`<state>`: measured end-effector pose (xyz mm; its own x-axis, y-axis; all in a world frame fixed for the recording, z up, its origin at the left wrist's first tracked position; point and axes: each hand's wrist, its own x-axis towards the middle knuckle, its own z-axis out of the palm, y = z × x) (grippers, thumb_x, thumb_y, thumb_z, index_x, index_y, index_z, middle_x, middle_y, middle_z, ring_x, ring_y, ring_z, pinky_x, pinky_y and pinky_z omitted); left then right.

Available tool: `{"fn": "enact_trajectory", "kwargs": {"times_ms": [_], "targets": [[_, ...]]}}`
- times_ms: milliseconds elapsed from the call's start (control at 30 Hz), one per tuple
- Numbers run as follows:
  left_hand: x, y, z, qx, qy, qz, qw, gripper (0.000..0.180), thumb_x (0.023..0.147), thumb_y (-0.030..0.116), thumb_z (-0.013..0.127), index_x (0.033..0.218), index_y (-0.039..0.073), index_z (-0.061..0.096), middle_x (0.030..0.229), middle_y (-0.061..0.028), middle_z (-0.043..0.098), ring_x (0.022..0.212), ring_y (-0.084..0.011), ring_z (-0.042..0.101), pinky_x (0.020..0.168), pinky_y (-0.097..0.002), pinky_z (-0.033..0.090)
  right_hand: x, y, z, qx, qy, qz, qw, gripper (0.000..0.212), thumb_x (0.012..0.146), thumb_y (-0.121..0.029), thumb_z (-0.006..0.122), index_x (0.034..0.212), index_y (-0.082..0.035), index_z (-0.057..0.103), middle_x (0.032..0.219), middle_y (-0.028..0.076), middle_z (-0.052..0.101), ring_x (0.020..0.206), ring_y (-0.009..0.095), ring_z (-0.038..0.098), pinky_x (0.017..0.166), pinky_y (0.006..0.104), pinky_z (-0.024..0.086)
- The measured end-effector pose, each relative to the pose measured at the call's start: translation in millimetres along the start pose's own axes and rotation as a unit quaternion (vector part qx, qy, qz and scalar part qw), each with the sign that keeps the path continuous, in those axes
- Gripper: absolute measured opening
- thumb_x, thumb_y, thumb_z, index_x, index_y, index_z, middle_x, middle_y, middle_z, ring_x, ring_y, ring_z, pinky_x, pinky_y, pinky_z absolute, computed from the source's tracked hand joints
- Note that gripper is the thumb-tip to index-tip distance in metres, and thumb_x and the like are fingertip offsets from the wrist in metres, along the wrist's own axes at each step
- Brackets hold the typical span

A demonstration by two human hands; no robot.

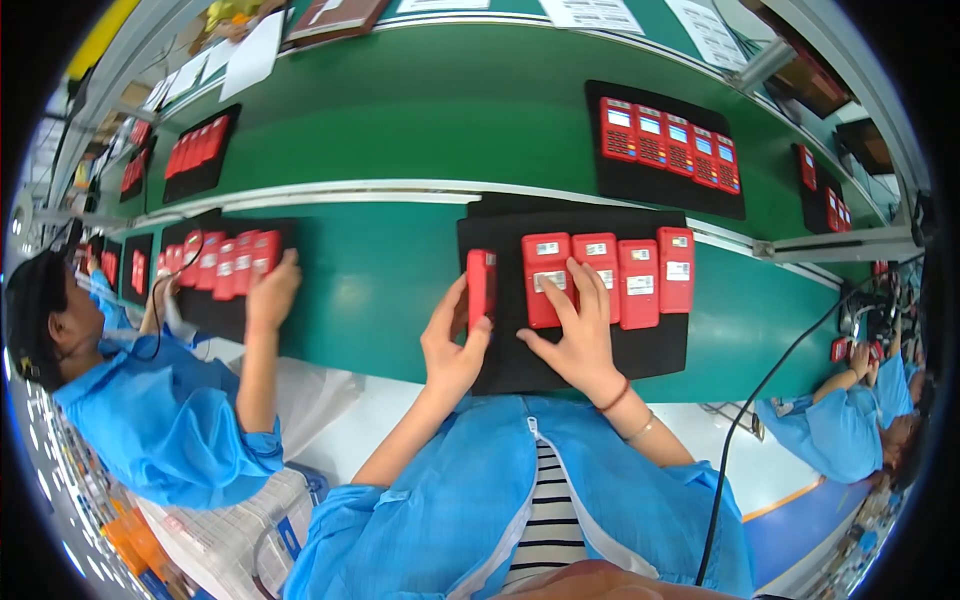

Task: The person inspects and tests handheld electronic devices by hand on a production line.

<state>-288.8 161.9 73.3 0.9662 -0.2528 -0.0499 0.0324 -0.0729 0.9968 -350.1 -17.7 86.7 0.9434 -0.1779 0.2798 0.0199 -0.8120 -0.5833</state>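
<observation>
A black tray (pixel 600 355) lies on the green belt in front of me with several red handheld devices face down, white labels up. My left hand (pixel 452 345) grips one red device (pixel 481 287) standing on its edge at the tray's left side. My right hand (pixel 575 330) rests flat on the tray, fingers spread over the leftmost lying device (pixel 545 272), touching its label. Three more red devices (pixel 640 275) lie in a row to the right of it.
A second black tray (pixel 660 180) with red keypad devices face up sits farther back on the belt. To my left a co-worker in a blue smock reaches a hand (pixel 272 290) to another tray of red devices (pixel 230 265). Another blue-clad person (pixel 850 420) sits at right. A black cable (pixel 760 400) hangs nearby.
</observation>
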Motion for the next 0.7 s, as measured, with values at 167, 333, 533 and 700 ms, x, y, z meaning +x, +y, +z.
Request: {"fn": "enact_trajectory", "kwargs": {"times_ms": [167,333,533,700], "targets": [[-3,-15,-16,0.167,0.021,0.078,0.983,0.044,0.087,0.007,0.062,0.13,0.002,0.055,0.127,-0.0197,0.057,0.114,-0.0329,0.059,0.097,-0.0391,0.046,-3,-4,-2,0.013,0.016,-0.008,1.0,0.056,0.077,-0.013,0.073,0.129,-0.003,0.055,0.132,0.019,0.054,0.118,0.038,0.054,0.099,0.0438,0.044],[-6,-15,-21,0.167,0.01,0.028,0.986,0.056,0.085,0.018,0.069,0.132,-0.005,0.048,0.124,-0.024,0.053,0.114,-0.0381,0.054,0.099,-0.0414,0.044,-20,0,-2,0.099,-0.011,0.055,0.993,0.031,0.085,0.001,0.057,0.115,0.001,0.064,0.117,0.017,0.063,0.107,0.032,0.061,0.092,0.037,0.049],[18,-26,-18,0.072,0.04,0.028,0.996,0.053,0.078,0.013,0.074,0.127,0.003,0.055,0.11,-0.0157,0.057,0.09,-0.0256,0.06,0.082,-0.035,0.051,-15,13,-8,-0.14,0.065,0.091,0.984,0.054,0.072,-0.019,0.081,0.122,-0.007,0.061,0.133,0.016,0.049,0.119,0.037,0.046,0.101,0.0454,0.039],[33,-18,-28,0.117,0.013,0.083,0.99,0.051,0.079,0.015,0.072,0.125,0.0,0.056,0.108,-0.0176,0.056,0.097,-0.0318,0.058,0.086,-0.0378,0.049,-6,21,-13,-0.061,0.098,0.084,0.99,0.055,0.083,-0.006,0.067,0.135,-0.001,0.051,0.114,0.017,0.065,0.1,0.027,0.064,0.089,0.0366,0.051]]}}
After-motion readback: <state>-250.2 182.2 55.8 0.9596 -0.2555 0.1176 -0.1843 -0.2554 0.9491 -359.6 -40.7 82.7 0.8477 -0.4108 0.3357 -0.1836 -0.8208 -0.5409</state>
